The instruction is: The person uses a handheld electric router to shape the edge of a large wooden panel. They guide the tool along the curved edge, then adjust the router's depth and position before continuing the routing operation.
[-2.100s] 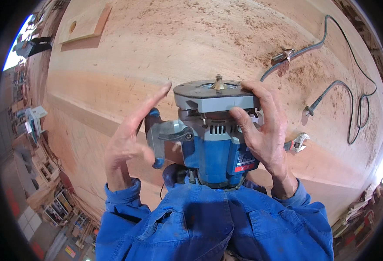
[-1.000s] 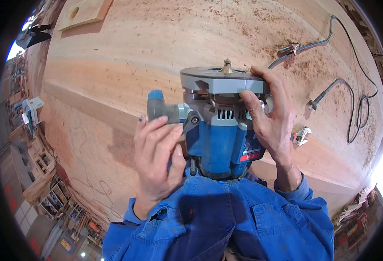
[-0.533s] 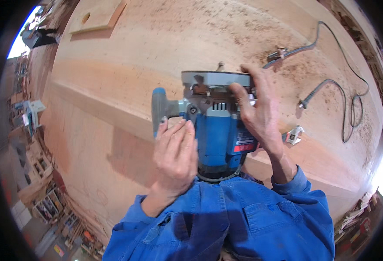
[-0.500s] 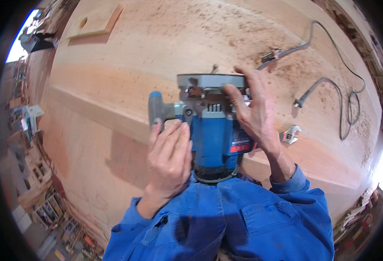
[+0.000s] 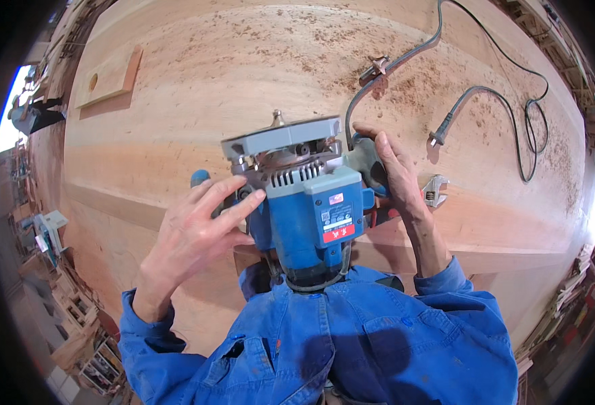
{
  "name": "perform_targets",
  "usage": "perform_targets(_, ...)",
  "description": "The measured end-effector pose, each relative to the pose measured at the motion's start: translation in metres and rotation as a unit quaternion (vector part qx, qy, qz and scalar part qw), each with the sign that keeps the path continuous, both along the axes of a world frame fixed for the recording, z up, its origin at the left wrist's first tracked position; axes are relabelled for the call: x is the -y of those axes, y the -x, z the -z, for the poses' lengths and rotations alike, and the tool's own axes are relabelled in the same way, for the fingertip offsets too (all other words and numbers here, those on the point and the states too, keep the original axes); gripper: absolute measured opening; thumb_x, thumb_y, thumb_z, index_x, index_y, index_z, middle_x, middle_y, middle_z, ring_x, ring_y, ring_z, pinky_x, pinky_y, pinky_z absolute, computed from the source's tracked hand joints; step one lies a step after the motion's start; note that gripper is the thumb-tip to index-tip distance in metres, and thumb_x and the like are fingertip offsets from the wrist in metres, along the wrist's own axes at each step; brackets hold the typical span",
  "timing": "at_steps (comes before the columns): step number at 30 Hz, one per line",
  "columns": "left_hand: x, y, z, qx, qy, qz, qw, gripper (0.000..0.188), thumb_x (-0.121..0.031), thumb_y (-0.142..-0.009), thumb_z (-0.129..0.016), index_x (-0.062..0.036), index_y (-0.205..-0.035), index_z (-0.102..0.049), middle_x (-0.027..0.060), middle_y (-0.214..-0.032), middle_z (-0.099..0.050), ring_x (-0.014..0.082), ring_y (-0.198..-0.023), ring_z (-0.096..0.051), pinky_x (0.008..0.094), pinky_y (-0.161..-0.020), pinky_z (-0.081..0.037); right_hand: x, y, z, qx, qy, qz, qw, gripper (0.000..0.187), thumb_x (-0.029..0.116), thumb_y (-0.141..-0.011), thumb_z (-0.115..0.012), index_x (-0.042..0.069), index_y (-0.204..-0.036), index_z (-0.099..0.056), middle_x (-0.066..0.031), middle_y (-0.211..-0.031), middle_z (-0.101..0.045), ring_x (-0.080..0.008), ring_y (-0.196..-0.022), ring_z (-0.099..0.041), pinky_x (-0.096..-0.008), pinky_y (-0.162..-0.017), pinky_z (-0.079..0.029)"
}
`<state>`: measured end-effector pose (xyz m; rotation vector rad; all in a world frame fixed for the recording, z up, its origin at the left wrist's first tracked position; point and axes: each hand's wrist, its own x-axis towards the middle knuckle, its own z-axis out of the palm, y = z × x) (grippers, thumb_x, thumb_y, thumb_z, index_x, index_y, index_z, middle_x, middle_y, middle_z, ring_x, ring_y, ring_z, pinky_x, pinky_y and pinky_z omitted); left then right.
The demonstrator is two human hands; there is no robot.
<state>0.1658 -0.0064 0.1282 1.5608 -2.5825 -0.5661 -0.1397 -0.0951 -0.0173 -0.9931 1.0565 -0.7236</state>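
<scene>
A blue plunge router (image 5: 294,229) rests tilted against my blue jacket, its flat grey base (image 5: 280,137) facing away and a metal bit (image 5: 277,118) sticking out beyond it. My right hand (image 5: 402,177) is closed round the grey handle on the router's right side. On the other side, my left hand (image 5: 193,226) has its fingers spread, with the index and middle fingertips against the router body beside the left handle (image 5: 200,177), which is partly hidden. An adjustable wrench (image 5: 435,192) lies just right of my right wrist.
A black power cord (image 5: 506,98) loops across the far right of the wooden worktop (image 5: 196,121), its plug (image 5: 436,138) lying loose. Near the cord sits a small metal fitting (image 5: 377,65). Sawdust covers the far part. A board with a round hole (image 5: 114,81) lies far left.
The router has turned and shifted left, showing its labelled face. My right hand has moved from the base to the right handle. My left hand has moved left and spread its fingers.
</scene>
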Motion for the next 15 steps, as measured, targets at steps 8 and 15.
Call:
perform_targets(8,0.028,-0.013,0.011,-0.013,0.052,0.131,0.990,0.059,-0.033,-0.063,-0.084,-0.0091,-0.115,-0.070,0.0151,-0.110,-0.067,0.0261,-0.085,-0.070,0.0313,-0.061,-0.058,-0.004,-0.003,0.030,0.124,0.016,0.028,0.992,0.058,0.049,-0.102,-0.048,0.001,-0.134,-0.058,-0.0101,-0.130,-0.058,-0.0197,-0.118,-0.053,-0.0338,-0.104,-0.040)
perform_targets(15,0.030,-0.006,0.022,0.006,0.088,0.133,0.987,0.047,-0.039,-0.063,-0.081,-0.0081,-0.096,-0.069,0.0127,-0.096,-0.067,0.0206,-0.076,-0.069,0.0282,-0.057,-0.055,-0.009,-0.007,0.026,0.145,-0.036,0.039,0.988,0.057,0.047,-0.101,-0.047,0.001,-0.135,-0.055,-0.0093,-0.125,-0.058,-0.0175,-0.110,-0.055,-0.0305,-0.096,-0.043)
